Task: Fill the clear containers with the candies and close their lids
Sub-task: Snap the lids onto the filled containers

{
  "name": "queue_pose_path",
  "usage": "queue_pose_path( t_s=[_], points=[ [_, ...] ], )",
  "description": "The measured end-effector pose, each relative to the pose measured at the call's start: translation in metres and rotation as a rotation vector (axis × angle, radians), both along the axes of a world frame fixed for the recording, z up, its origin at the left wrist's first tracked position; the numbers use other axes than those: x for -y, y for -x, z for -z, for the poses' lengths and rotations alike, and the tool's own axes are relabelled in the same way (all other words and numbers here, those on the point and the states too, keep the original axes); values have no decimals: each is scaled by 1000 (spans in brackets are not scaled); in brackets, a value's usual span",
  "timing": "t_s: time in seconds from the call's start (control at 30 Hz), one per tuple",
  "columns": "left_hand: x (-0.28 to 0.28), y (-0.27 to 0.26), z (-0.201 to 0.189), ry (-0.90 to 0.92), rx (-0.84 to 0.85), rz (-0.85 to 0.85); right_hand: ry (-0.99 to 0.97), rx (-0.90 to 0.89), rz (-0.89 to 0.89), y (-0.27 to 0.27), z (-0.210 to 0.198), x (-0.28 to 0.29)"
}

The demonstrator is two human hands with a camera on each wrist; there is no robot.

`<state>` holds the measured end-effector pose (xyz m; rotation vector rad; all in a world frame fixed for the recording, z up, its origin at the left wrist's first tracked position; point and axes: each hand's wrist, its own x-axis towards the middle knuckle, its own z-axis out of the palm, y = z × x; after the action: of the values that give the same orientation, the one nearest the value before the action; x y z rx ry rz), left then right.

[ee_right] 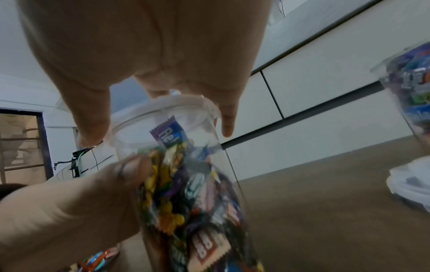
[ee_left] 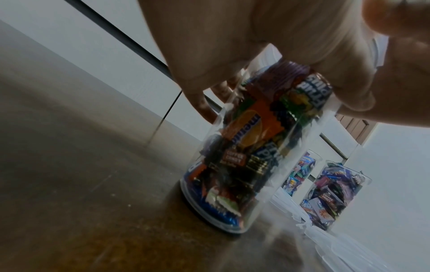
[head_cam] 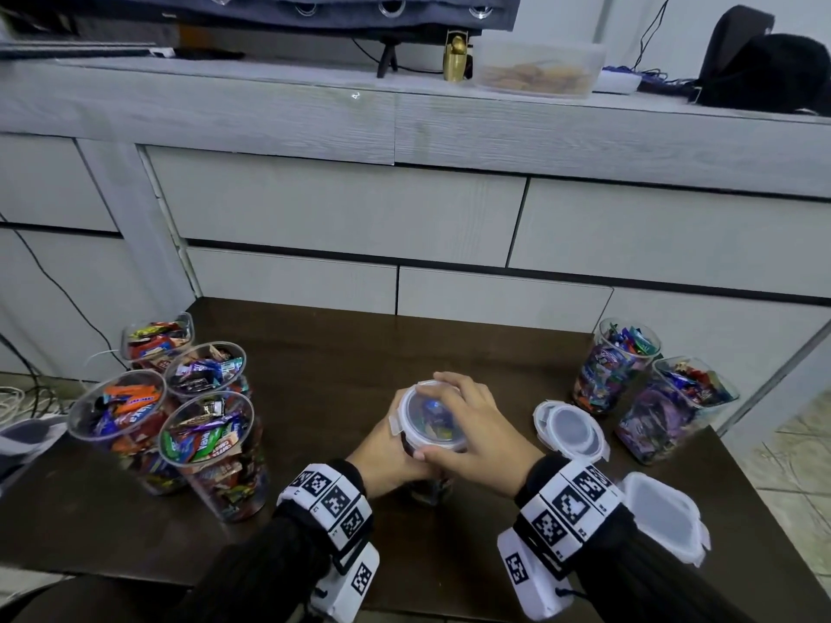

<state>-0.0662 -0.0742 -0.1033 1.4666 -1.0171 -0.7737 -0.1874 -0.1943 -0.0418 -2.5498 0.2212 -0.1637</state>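
1. Pressing down at the centre of the head view, the right hand (head_cam: pixel 467 436) lies over a round lid (head_cam: pixel 429 418), fingers spread across its far rim and the thumb hooked on its near edge, so the hand grasps the lid
2. Wrapping the side of the clear container (ee_left: pixel 244 156) just under that lid, the left hand (head_cam: pixel 391 451) holds it with curled fingers; the container stands upright on the dark table (head_cam: pixel 341 353), packed with wrapped candies (ee_left: pixel 251 128)
3. Just right of the hands lie spare lids (head_cam: pixel 570 428) on the table, and a squarish lid (head_cam: pixel 665 519) sits at the lower right by the right wrist
4. Further right, near the table's right edge, stand two open containers (head_cam: pixel 616 366) full of candies
5. At the left of the head view four more open containers (head_cam: pixel 207 447) cluster together, touching or nearly so, all heaped with candies
6. Behind the table runs a pale grey cabinet (head_cam: pixel 341 209) across the upper frame
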Motion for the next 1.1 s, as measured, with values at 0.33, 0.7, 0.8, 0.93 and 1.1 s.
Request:
queue_pose_path(
  t_s=[0.33,0.7,0.8,0.93,1.1],
  points=[
    [-9,-17,-15,28,-259,74,-124,73,28,0,4,-1],
    [17,-9,-22,15,-125,-161,-52,113,-6,0,9,6],
    [22,-4,-9,53,-202,-303,-144,154,42,-2,13,2],
    [23,-5,-7,21,-237,-371,-257,200,102,-5,20,0],
    [19,-5,-9,48,-162,-271,-461,220,227,-2,33,-2]
  ],
)
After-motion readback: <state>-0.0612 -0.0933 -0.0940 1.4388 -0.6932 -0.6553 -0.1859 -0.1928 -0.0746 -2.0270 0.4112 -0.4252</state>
